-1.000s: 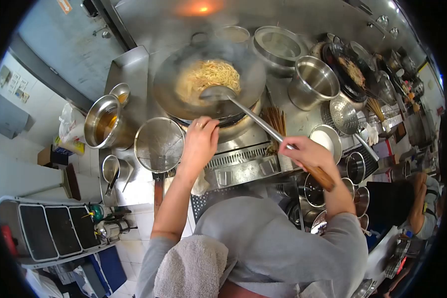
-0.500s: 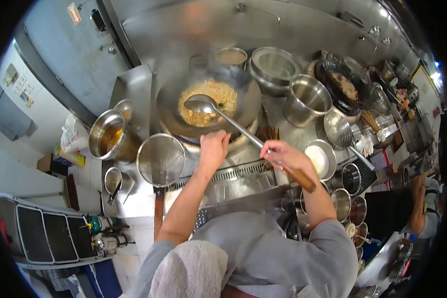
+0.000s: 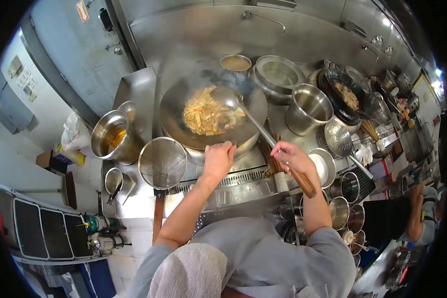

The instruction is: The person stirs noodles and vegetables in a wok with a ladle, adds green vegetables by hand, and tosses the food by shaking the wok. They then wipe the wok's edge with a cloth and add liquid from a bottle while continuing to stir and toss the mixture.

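My left hand (image 3: 218, 160) is closed at the near rim of a large wok (image 3: 174, 110). Exactly how the fingers grip the rim is partly hidden. In the wok lie noodles (image 3: 199, 115) with pieces of vegetable or meat, and steam rises off them. My right hand (image 3: 292, 159) holds a long-handled ladle (image 3: 257, 125) by its metal shaft, just above the wooden grip. The ladle's bowl rests at the far right side of the noodles. Beneath the ladle shaft, close to my right hand, a bamboo brush (image 3: 281, 182) leans against the wok's right side.
Left of the wok are a wire strainer (image 3: 162, 164) and a pot of amber liquid (image 3: 115, 136). A steel pot (image 3: 309, 110), a perforated skimmer (image 3: 338, 139) and a white-filled bowl (image 3: 322, 168) stand right. Behind is a second wok (image 3: 345, 94). Another person's arm (image 3: 416, 213) shows far right.
The ladle's bowl has moved right and away from me across the wok. The noodles have shifted and spread, with some pieces now apart on the right. The bamboo brush shows more.
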A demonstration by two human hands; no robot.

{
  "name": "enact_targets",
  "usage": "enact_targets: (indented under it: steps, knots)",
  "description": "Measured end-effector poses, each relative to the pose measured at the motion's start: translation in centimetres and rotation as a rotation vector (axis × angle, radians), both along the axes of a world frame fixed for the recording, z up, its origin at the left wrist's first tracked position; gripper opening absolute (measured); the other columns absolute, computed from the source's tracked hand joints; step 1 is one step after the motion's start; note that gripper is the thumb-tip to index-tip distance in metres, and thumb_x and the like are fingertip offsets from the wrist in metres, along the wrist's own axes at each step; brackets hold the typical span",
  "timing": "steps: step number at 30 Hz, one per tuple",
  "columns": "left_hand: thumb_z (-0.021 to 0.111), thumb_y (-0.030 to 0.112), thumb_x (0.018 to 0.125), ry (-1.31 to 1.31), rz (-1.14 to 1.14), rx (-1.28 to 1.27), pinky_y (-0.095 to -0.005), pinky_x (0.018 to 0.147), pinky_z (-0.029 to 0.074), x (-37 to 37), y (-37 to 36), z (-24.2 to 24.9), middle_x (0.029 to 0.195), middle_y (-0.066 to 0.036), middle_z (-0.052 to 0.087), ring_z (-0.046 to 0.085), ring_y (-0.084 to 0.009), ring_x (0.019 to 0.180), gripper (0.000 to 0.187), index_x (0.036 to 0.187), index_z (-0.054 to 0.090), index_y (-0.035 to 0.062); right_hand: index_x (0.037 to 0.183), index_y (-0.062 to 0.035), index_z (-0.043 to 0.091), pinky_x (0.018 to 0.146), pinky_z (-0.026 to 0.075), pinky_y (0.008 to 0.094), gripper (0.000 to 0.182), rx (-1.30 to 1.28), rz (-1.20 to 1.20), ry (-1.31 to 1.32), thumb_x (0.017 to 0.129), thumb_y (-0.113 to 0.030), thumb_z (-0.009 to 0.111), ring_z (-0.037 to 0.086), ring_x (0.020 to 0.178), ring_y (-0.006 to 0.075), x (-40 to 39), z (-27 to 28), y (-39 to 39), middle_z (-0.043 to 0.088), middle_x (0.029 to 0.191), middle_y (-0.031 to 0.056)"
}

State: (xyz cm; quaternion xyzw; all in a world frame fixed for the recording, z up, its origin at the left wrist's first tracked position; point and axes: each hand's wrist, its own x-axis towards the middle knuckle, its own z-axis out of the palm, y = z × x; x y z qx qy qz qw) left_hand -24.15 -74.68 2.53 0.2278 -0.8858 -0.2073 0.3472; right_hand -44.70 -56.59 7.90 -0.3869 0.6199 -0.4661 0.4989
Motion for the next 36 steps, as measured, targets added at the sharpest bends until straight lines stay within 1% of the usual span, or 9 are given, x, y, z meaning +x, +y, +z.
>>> enact_targets:
  steps: [4,15,18,20,24,28,30,33,36]
  knots:
    - [0.063,0.020,0.090,-0.050,0.074,0.007,-0.0521,0.066,0.044,-1.7,-1.5,-1.5,0.067,-0.019,0.063,0.062,-0.0405,0.068,0.021,0.076,0.057,0.0055,0.101,-0.0047,0.057,0.040,0.041,0.0233,0.007,-0.132,-0.112,-0.065,0.094,-0.006,0.055,0.048,0.049,0.0065,-0.2,-1.0,-4.2,0.050,0.069,-0.0026]
    - [0.064,0.018,0.089,0.004,0.093,-0.001,-0.0508,0.067,0.043,-1.6,-1.6,-1.5,0.066,-0.016,0.062,0.062,-0.0390,0.069,0.020,0.076,0.056,0.0061,0.100,-0.0064,0.059,0.045,0.043,0.0273,0.012,-0.036,0.020,0.090,0.091,-0.014,0.058,0.050,0.051,0.0094,-2.0,-1.9,-18.2,0.050,0.064,-0.0010]
    - [0.064,0.017,0.089,-0.057,0.072,0.068,-0.0497,0.071,0.045,-1.2,-2.0,-1.6,0.077,-0.017,0.064,0.062,-0.0380,0.078,0.014,0.082,0.060,0.0052,0.101,-0.0079,0.059,0.045,0.043,0.0265,0.011,0.061,0.172,0.187,0.092,-0.014,0.058,0.050,0.051,0.0086,-1.1,-2.3,-18.6,0.051,0.065,-0.0012]
    - [0.065,0.016,0.088,0.063,0.033,-0.009,-0.0490,0.076,0.046,-0.2,-1.8,-1.8,0.090,-0.018,0.065,0.062,-0.0373,0.089,0.012,0.090,0.063,0.0044,0.100,-0.0085,0.059,0.044,0.042,0.0249,0.010,0.102,0.290,0.318,0.093,-0.015,0.059,0.050,0.051,0.0068,0.0,-1.4,-17.1,0.051,0.065,-0.0018]
    - [0.067,0.008,0.085,0.203,0.074,0.063,-0.0494,0.093,0.045,5.4,1.8,1.0,0.111,-0.019,0.062,0.056,-0.0388,0.109,0.019,0.104,0.067,0.0034,0.094,-0.0079,0.061,0.048,0.044,0.0315,0.006,0.099,0.417,0.651,0.092,-0.010,0.057,0.056,0.051,0.0121,1.9,2.1,-10.7,0.056,0.065,0.0028]
    - [0.067,0.005,0.085,0.086,0.005,0.335,-0.0438,0.086,0.049,11.5,4.1,-2.4,0.100,-0.018,0.066,0.062,-0.0371,0.099,0.014,0.099,0.067,0.0015,0.092,-0.0079,0.062,0.048,0.044,0.0308,0.005,-0.064,0.211,0.752,0.092,-0.011,0.058,0.055,0.049,0.0130,0.7,0.1,-10.8,0.054,0.061,0.0037]
    - [0.066,0.005,0.086,-0.007,-0.035,0.547,-0.0404,0.079,0.052,12.9,4.5,-5.1,0.092,-0.017,0.067,0.066,-0.0358,0.090,0.011,0.096,0.068,0.0004,0.093,-0.0071,0.061,0.047,0.042,0.0299,0.005,-0.023,0.127,0.610,0.093,-0.012,0.058,0.053,0.050,0.0116,-0.5,-1.3,-13.5,0.053,0.063,0.0022]
    - [0.066,0.004,0.086,0.027,-0.055,0.525,-0.0374,0.072,0.053,13.3,5.1,-5.2,0.085,-0.017,0.067,0.067,-0.0344,0.081,0.009,0.093,0.067,-0.0011,0.096,-0.0066,0.060,0.046,0.042,0.0297,0.007,0.024,0.131,0.495,0.093,-0.013,0.058,0.053,0.051,0.0111,-1.7,-2.4,-16.6,0.053,0.064,0.0020]
    - [0.065,0.003,0.086,0.041,-0.076,0.585,-0.0371,0.073,0.053,13.4,5.5,-4.8,0.088,-0.017,0.067,0.067,-0.0333,0.083,0.010,0.095,0.067,-0.0009,0.097,-0.0068,0.059,0.048,0.045,0.0316,0.008,0.118,0.173,0.502,0.092,-0.013,0.058,0.053,0.052,0.0127,-0.8,-2.2,-17.3,0.054,0.067,0.0035]
